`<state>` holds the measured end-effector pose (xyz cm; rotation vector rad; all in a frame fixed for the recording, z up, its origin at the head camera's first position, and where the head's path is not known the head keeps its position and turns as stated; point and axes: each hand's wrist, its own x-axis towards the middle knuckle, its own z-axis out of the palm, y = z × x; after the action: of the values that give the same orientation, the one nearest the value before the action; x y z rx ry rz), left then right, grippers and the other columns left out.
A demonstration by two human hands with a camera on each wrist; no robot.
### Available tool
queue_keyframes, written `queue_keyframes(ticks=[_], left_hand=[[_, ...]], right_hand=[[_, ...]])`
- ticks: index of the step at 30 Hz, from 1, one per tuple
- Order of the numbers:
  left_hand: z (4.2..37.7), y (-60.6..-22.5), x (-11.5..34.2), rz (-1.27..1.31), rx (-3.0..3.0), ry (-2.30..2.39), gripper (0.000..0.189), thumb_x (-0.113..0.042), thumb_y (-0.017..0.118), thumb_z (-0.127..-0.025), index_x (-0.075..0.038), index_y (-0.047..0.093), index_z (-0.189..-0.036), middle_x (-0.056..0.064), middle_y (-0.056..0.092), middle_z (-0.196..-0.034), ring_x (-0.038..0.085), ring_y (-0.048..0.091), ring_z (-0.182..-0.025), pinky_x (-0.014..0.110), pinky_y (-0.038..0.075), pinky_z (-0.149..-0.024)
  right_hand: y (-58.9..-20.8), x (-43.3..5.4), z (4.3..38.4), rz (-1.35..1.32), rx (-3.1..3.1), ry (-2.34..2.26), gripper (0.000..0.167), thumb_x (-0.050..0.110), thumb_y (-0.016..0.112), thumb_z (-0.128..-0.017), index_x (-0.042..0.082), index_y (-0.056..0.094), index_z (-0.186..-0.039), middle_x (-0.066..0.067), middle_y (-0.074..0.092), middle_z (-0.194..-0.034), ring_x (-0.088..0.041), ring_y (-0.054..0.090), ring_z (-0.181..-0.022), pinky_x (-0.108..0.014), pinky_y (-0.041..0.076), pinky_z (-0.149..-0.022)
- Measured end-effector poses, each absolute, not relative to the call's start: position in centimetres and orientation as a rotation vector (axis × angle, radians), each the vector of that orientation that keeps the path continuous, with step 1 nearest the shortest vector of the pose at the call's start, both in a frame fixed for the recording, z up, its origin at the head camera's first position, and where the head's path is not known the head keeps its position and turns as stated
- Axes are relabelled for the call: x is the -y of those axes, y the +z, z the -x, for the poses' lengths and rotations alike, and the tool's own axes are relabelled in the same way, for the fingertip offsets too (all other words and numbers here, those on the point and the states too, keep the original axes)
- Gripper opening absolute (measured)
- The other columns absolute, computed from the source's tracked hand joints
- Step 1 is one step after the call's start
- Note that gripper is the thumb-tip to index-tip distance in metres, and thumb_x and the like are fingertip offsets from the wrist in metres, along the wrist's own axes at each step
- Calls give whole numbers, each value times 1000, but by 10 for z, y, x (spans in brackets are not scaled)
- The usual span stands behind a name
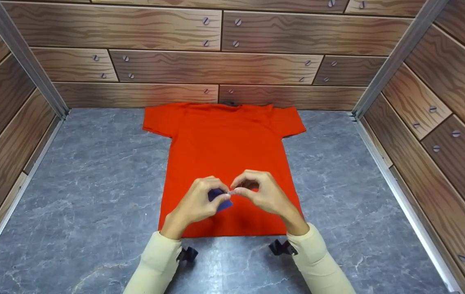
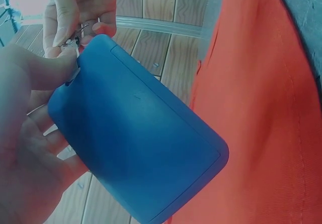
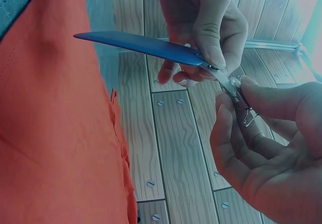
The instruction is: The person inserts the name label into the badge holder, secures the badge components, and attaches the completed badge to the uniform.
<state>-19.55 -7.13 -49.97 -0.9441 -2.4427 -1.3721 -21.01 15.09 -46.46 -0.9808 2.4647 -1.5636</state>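
Observation:
A blue ID badge holder (image 2: 136, 128) with rounded corners hangs from a short clear strap (image 3: 219, 76). My left hand (image 1: 195, 201) pinches the strap end of the holder between thumb and fingers. Facing it, my right hand (image 1: 268, 195) pinches the metal clip (image 3: 235, 84) at the other end of the strap. A thin wire pin (image 3: 249, 117) sticks out past the right fingertips in the right wrist view. Both hands are over the lower part of an orange-red T-shirt (image 1: 224, 143), which lies spread flat with its collar away from me.
Grey marbled tabletop (image 1: 106, 183) surrounds the shirt. Wood-patterned panels (image 1: 167, 30) stand at the back and both sides, with metal rails (image 1: 406, 216) along their edges. Dark wrist mounts (image 1: 187, 254) sit at both cuffs.

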Motion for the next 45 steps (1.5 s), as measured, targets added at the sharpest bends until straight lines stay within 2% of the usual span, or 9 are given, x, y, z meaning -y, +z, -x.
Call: queue_keyframes(ticks=[11,18,28,39,45], left_hand=[[196,-502,72,947,2441,-1330,5,-8,76,-92,-4,79,-94,5,75,-87,16,62,-81,28,56,-74],[195,-503,72,955,2441,-1312,5,-8,76,-92,-4,79,-92,5,75,-87,16,64,-81,29,57,-75],[193,-500,72,887,2492,-1262,8,-3,76,-89,-10,78,-89,3,75,-85,15,65,-80,28,56,-75],[192,-499,74,870,2479,-1194,5,-4,77,-89,-9,77,-87,4,75,-83,16,64,-78,28,57,-72],[192,-498,74,880,2464,-1172,5,-4,78,-88,-8,77,-85,3,74,-81,15,63,-76,28,56,-70]], right_hand=[[-466,-151,210,995,-2463,-1552,8,13,76,-93,9,78,-100,-7,74,-95,-21,70,-84,-25,59,-77],[-468,-151,210,1006,-2464,-1527,9,13,76,-93,9,78,-101,-5,74,-95,-18,69,-84,-30,60,-78],[-467,-150,210,1028,-2419,-1539,10,11,76,-93,6,78,-102,-8,75,-96,-17,69,-83,-23,59,-78],[-466,-150,210,1028,-2425,-1528,9,8,74,-94,7,78,-102,-7,76,-97,-18,71,-87,-26,60,-82],[-467,-150,210,1055,-2427,-1532,11,7,75,-93,2,77,-103,-9,76,-97,-17,71,-87,-25,60,-82]])
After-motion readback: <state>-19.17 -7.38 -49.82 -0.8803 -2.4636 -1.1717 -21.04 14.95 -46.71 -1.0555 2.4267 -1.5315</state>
